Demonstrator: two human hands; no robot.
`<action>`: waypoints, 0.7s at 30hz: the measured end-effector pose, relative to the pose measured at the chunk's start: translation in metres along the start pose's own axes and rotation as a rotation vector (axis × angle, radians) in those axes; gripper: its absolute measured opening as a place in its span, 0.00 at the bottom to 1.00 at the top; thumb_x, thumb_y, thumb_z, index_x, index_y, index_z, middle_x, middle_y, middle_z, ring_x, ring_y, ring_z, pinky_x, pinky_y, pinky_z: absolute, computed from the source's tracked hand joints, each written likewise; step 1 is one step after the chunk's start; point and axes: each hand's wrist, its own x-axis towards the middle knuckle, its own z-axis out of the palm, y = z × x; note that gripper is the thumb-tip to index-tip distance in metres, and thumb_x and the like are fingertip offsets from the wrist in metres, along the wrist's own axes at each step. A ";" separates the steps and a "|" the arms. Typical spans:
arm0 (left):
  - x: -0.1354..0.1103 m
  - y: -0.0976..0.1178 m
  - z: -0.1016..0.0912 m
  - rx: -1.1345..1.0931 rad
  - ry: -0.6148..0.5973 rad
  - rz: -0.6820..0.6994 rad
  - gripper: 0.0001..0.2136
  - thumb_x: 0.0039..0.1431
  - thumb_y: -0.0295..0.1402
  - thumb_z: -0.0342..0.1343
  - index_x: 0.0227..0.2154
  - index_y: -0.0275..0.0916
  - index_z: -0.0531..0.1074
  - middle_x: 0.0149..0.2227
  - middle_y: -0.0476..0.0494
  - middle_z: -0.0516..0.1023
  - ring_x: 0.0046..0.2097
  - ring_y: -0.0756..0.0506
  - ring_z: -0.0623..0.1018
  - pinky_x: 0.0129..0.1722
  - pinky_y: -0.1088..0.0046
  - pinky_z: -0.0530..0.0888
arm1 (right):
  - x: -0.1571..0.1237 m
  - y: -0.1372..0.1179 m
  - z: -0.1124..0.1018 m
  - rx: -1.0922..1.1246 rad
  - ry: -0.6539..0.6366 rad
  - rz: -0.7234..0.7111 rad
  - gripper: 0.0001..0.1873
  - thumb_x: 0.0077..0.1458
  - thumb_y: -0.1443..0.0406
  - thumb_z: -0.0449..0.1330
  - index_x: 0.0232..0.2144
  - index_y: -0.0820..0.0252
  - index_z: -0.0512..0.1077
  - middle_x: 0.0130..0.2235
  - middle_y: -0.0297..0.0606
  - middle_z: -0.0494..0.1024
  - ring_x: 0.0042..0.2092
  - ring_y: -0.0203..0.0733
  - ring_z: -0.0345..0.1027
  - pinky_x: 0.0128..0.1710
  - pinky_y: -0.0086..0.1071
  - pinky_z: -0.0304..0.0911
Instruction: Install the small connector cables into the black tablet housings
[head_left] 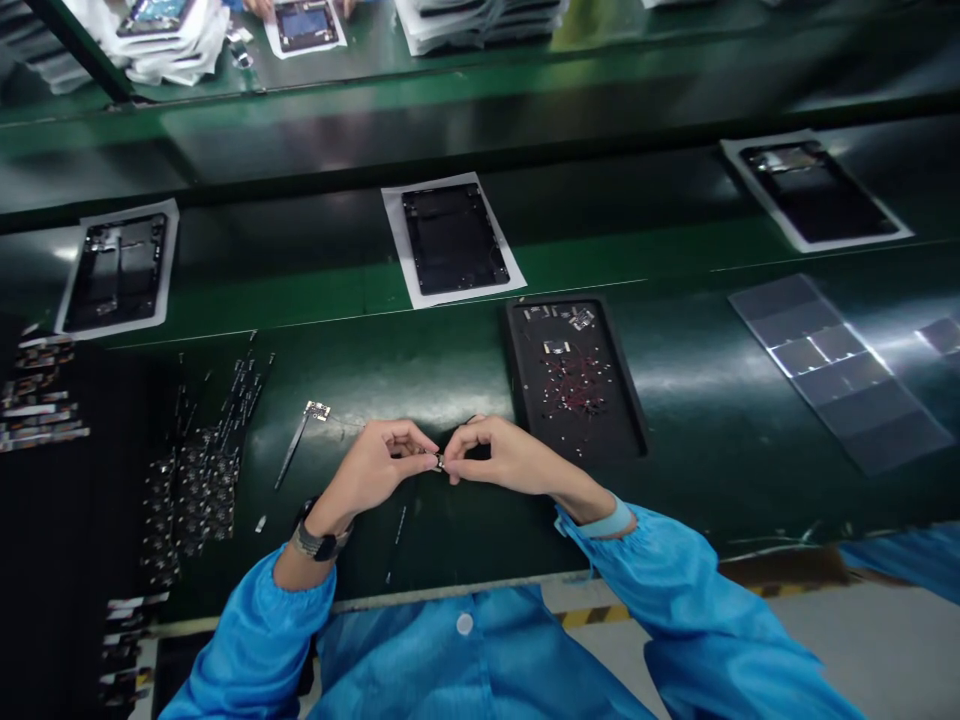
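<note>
My left hand (379, 465) and my right hand (499, 455) meet at the middle of the dark green bench, both pinching one tiny metal component (439, 462) between fingertips. I wear blue sleeves, a watch on the left wrist and a blue band on the right. Just right of my hands lies a black tray (634, 400) with small red-wired parts and little silver pieces in it. A small circuit piece on a thin strip (316, 410) rests on the bench to the left of my left hand.
Rows of small dark parts (199, 470) lie at the left. Three dark device frames on white sheets (450, 240) (116, 270) (817, 190) sit on the belt beyond. Grey pads (840, 370) lie at the right. Another person's hands and stacked white sheets (172, 40) are at the far top.
</note>
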 end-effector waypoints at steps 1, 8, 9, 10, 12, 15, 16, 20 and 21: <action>0.000 0.000 0.000 0.000 -0.002 -0.004 0.03 0.49 0.29 0.64 0.27 0.35 0.78 0.28 0.45 0.81 0.32 0.47 0.78 0.35 0.71 0.74 | 0.000 0.000 0.000 0.001 0.005 0.003 0.09 0.57 0.63 0.61 0.26 0.59 0.77 0.31 0.35 0.83 0.34 0.39 0.74 0.40 0.33 0.67; 0.000 -0.001 0.002 0.020 0.035 -0.014 0.03 0.49 0.29 0.65 0.27 0.35 0.78 0.27 0.45 0.80 0.30 0.47 0.77 0.32 0.72 0.72 | -0.001 0.000 0.003 0.039 0.036 0.026 0.08 0.56 0.64 0.61 0.27 0.60 0.77 0.29 0.35 0.83 0.34 0.39 0.75 0.39 0.32 0.67; -0.001 -0.001 0.002 0.033 0.044 -0.015 0.03 0.49 0.29 0.65 0.27 0.35 0.78 0.27 0.45 0.81 0.30 0.48 0.77 0.32 0.72 0.71 | -0.001 0.000 0.004 0.047 0.039 0.033 0.08 0.56 0.64 0.61 0.27 0.60 0.77 0.28 0.35 0.82 0.33 0.39 0.75 0.38 0.31 0.67; -0.001 0.000 0.003 0.053 0.053 -0.014 0.03 0.49 0.29 0.65 0.27 0.35 0.78 0.27 0.45 0.80 0.30 0.48 0.76 0.31 0.72 0.71 | -0.001 0.001 0.005 0.054 0.040 0.040 0.07 0.55 0.64 0.61 0.28 0.60 0.77 0.28 0.35 0.82 0.32 0.39 0.75 0.37 0.31 0.66; -0.002 0.000 0.003 0.100 0.066 -0.014 0.03 0.49 0.29 0.65 0.27 0.35 0.79 0.26 0.45 0.80 0.29 0.48 0.76 0.31 0.72 0.70 | 0.000 0.002 0.006 0.061 0.044 0.056 0.07 0.55 0.64 0.61 0.28 0.61 0.76 0.27 0.35 0.82 0.31 0.39 0.75 0.36 0.31 0.66; -0.003 0.001 0.003 0.150 0.077 -0.013 0.02 0.50 0.29 0.64 0.27 0.36 0.79 0.26 0.45 0.80 0.28 0.48 0.75 0.30 0.72 0.70 | 0.000 0.003 0.009 0.049 0.055 0.080 0.06 0.55 0.65 0.61 0.28 0.61 0.76 0.27 0.35 0.82 0.31 0.39 0.76 0.35 0.30 0.65; -0.003 0.001 0.003 0.157 0.078 -0.012 0.02 0.50 0.29 0.64 0.27 0.36 0.79 0.25 0.45 0.80 0.28 0.48 0.75 0.30 0.73 0.70 | 0.000 0.003 0.010 0.041 0.059 0.087 0.06 0.55 0.65 0.61 0.27 0.60 0.76 0.27 0.34 0.82 0.31 0.39 0.76 0.35 0.30 0.65; -0.003 0.000 0.001 0.147 0.069 -0.012 0.03 0.50 0.30 0.64 0.27 0.36 0.79 0.26 0.45 0.80 0.28 0.48 0.75 0.30 0.72 0.70 | 0.001 0.003 0.012 0.035 0.072 0.098 0.06 0.55 0.66 0.61 0.27 0.60 0.75 0.27 0.34 0.83 0.32 0.40 0.77 0.36 0.31 0.66; -0.002 -0.001 0.001 0.134 0.064 -0.016 0.03 0.50 0.30 0.64 0.27 0.36 0.79 0.26 0.45 0.80 0.29 0.48 0.76 0.30 0.72 0.71 | 0.001 0.003 0.012 0.034 0.071 0.095 0.06 0.55 0.66 0.61 0.27 0.60 0.75 0.27 0.34 0.83 0.32 0.40 0.77 0.36 0.32 0.66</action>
